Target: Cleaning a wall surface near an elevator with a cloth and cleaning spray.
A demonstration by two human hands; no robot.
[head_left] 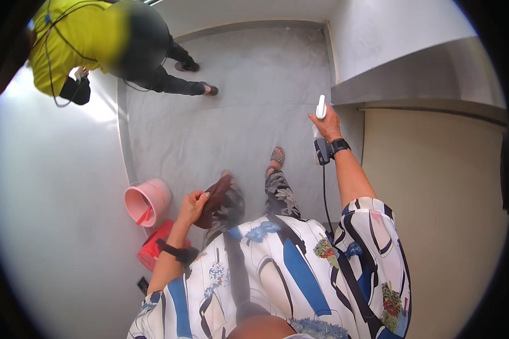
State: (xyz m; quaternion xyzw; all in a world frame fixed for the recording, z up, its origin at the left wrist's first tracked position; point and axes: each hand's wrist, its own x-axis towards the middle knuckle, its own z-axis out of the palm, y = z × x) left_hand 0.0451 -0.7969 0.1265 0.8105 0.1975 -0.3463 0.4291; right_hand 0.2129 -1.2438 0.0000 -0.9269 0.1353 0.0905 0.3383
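Note:
My left hand [193, 206] pinches a dark reddish-brown cloth [214, 204], which hangs in front of my left leg. Held out ahead, my right hand [328, 123] grips a spray bottle with a white trigger head [321, 107]. Most of the bottle's body is hidden by the hand and wrist. A strap with a dark grey device [322, 151] sits at my right wrist, and a black cable runs from it towards my waist. Another black strap [176, 251] circles my left forearm.
A pink bucket [159, 197] with a red object inside stands by the left wall, beside a red plastic container [152, 248]. A person in a yellow shirt [74, 38] leans at the upper left. A grey ledge [411, 80] juts from the right wall above the grey floor [237, 123].

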